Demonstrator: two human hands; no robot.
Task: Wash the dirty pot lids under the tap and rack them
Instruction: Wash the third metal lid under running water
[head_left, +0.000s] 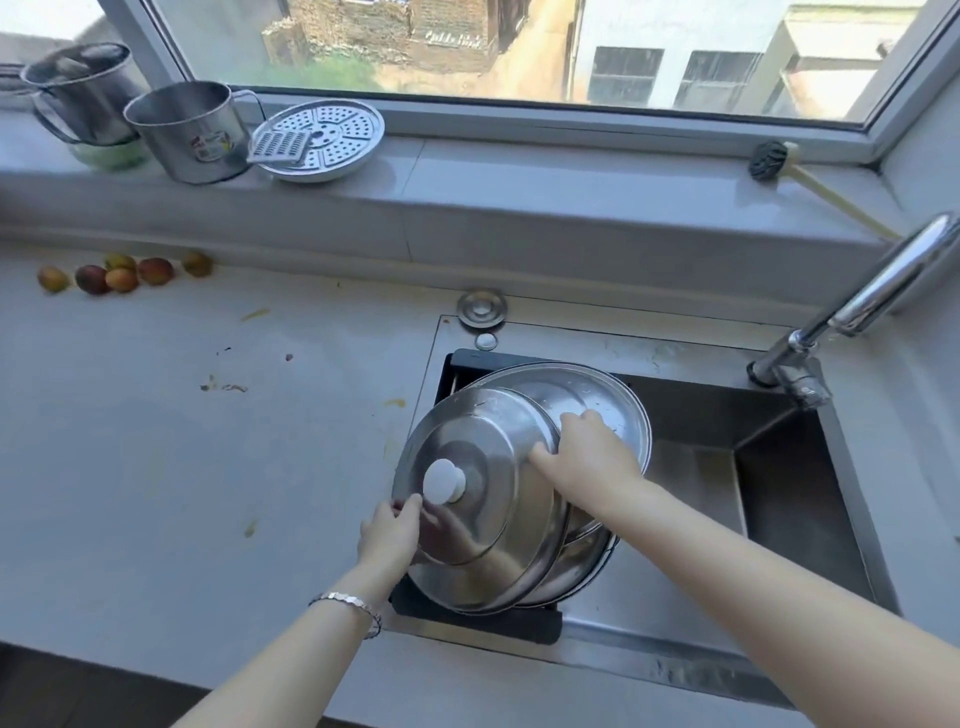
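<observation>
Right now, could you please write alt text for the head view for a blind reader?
The left hand and right hand hold a steel pot lid with a white knob by its rim, over more lids stacked at the left end of the sink. The tap stands at right.

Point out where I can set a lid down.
Widest bare patch: the countertop left of the sink, between the fruit and the front edge, bar a few scraps. The sink's right half beside the tap is open too. Crowded: its left end, where the left hand and right hand hold the stacked lids.
</observation>
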